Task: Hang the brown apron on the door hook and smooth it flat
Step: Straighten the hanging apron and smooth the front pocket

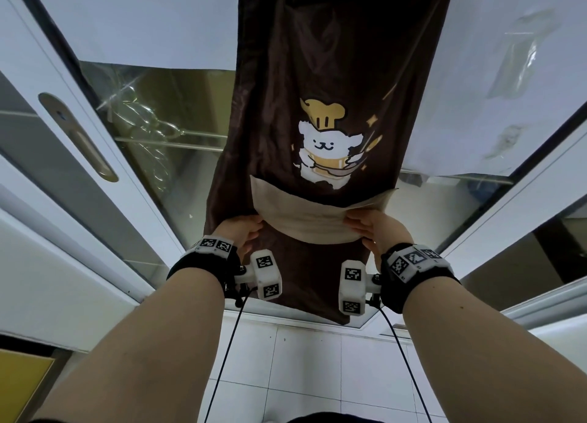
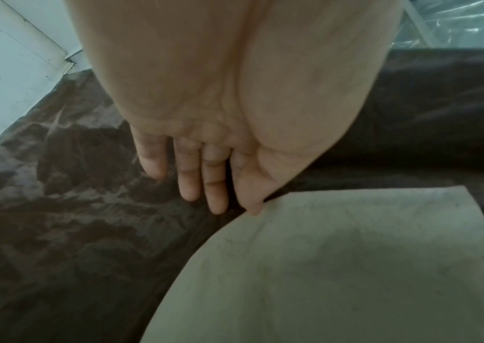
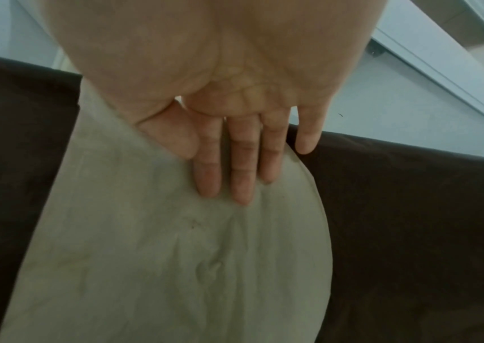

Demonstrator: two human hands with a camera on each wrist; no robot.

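The brown apron (image 1: 305,73) hangs down the door, printed with a white chef dog (image 1: 327,143) above a beige pocket (image 1: 305,222). The hook is out of view above. My left hand (image 1: 241,232) lies flat on the brown cloth (image 2: 73,208) at the pocket's left edge, fingers (image 2: 214,185) straight and together. My right hand (image 1: 371,229) presses flat on the pocket's right side (image 3: 161,255), its fingers (image 3: 240,171) straight on the beige fabric.
The apron hangs on a white-framed glass door (image 1: 152,156). A metal recessed handle (image 1: 76,136) sits on the left frame. White floor tiles (image 1: 301,368) lie below. Cables run from both wrist cameras down toward my body.
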